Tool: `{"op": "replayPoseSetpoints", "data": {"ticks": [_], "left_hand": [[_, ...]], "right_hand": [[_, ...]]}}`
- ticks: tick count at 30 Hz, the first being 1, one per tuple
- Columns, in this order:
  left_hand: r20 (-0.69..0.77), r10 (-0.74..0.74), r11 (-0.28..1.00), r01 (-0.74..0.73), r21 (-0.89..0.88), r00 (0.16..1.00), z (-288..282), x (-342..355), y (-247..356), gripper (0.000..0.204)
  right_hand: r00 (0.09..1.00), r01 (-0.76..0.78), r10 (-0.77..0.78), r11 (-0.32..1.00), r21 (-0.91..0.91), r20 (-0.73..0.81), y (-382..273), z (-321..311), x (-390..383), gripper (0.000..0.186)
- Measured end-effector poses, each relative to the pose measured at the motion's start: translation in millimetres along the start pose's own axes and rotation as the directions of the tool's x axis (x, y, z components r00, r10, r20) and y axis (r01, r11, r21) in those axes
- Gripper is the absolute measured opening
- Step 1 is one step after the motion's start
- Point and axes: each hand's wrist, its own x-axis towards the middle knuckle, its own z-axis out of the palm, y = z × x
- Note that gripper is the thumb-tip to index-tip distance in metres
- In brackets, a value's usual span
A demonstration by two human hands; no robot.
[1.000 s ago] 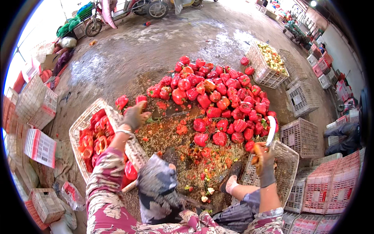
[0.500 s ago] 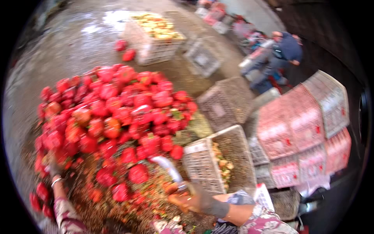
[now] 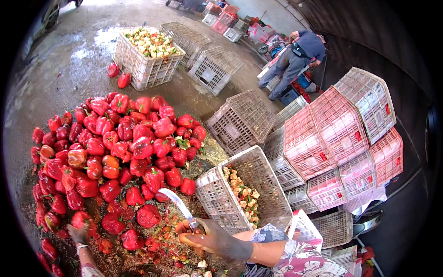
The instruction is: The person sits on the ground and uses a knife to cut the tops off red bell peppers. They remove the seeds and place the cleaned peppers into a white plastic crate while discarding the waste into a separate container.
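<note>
My left hand (image 3: pixel 77 233), a bracelet at its wrist, is closed round a red bell pepper (image 3: pixel 84 219) at the near left edge of a large heap of red bell peppers (image 3: pixel 124 129). A short curved knife (image 3: pixel 179 202) is gripped by its handle in my right hand (image 3: pixel 210 237), its blade pointing up and left toward the heap. My right hand looks dark and stained. Between the hands, several loose peppers (image 3: pixel 148 216) lie on a ground littered with seeds and scraps. Just beyond my right hand, an open crate (image 3: pixel 212 196) holds pale pepper cores (image 3: pixel 242 194).
Another crate (image 3: pixel 147 69) at the back is heaped with cores, two peppers (image 3: pixel 118 76) beside it. Upturned crates (image 3: pixel 242 120) stand beyond the heap. Stacked pink and white crates (image 3: pixel 332 138) rise at the right. Behind them another person (image 3: pixel 295 57) bends over.
My left hand has come nearer from the heap's left edge and now holds a pepper. My right hand keeps its hold on the knife. The view has shifted and become sharper.
</note>
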Motion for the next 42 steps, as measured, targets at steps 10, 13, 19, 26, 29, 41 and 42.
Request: {"op": "replayPoseSetpoints", "data": {"ticks": [10,13,19,26,29,41,42], "left_hand": [[0.484,0.585,0.783,-0.298,-0.546,0.651,-85,-229,278,0.083],[0.312,0.784,0.603,-0.779,-0.175,0.537,-154,-304,339,0.097],[0.169,0.952,0.263,-0.965,-0.02,0.256,-181,-403,371,0.105],[0.289,0.74,0.486,-0.185,-0.854,0.608,-159,-422,352,0.109],[0.428,0.631,0.403,0.198,-0.894,0.647,-155,-424,361,0.108],[0.012,0.781,0.498,-0.612,-0.615,0.624,-156,-404,357,0.095],[-0.005,0.771,0.482,-0.589,-0.649,0.637,-156,-405,359,0.094]], "right_hand": [[0.979,0.017,-0.028,0.998,-0.057,-0.201,-13,4,-60,0.032],[0.98,0.144,-0.181,0.935,0.324,0.086,8,0,-42,0.037],[0.833,0.068,-0.352,0.831,0.551,0.427,14,-13,-66,0.047],[0.835,0.074,-0.361,0.822,0.564,0.416,12,-6,-85,0.059],[0.791,0.24,-0.411,0.89,0.388,0.454,-10,-17,-92,0.073],[0.684,0.724,-0.693,0.608,-0.326,0.227,-9,-7,-86,0.07],[0.645,0.756,-0.724,0.558,-0.344,0.244,-8,-8,-84,0.07]]}}
